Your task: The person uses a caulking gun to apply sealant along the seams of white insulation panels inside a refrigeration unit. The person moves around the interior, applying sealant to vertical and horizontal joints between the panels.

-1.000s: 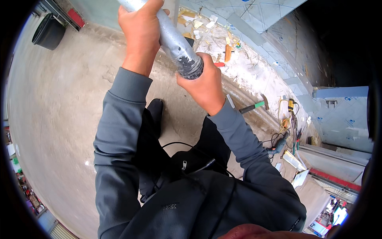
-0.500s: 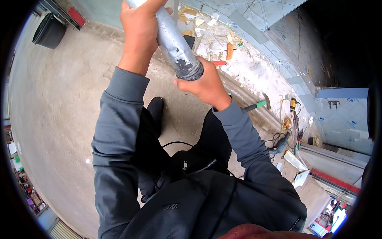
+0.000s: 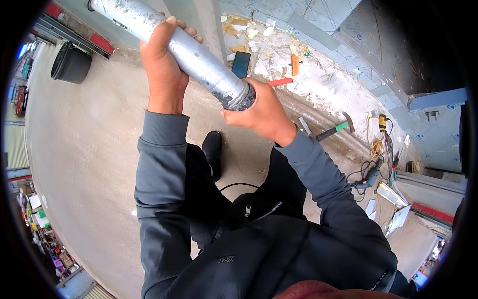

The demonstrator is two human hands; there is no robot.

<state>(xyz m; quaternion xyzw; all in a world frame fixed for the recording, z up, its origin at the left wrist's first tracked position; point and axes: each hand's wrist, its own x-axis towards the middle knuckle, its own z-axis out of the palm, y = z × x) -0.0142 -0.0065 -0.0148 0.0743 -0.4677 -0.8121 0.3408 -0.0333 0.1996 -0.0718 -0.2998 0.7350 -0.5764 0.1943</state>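
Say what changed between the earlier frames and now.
The silver tube has swung, its far end going left; more of it and of the dark phone shows. Left hand and right hand both keep hold. Hammer and black bucket stayed put.

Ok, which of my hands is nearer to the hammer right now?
Right. Your right hand, at the near end of the silver tube, is left of the hammer in the picture; your left hand, farther up the tube, is farther away, toward the upper left.
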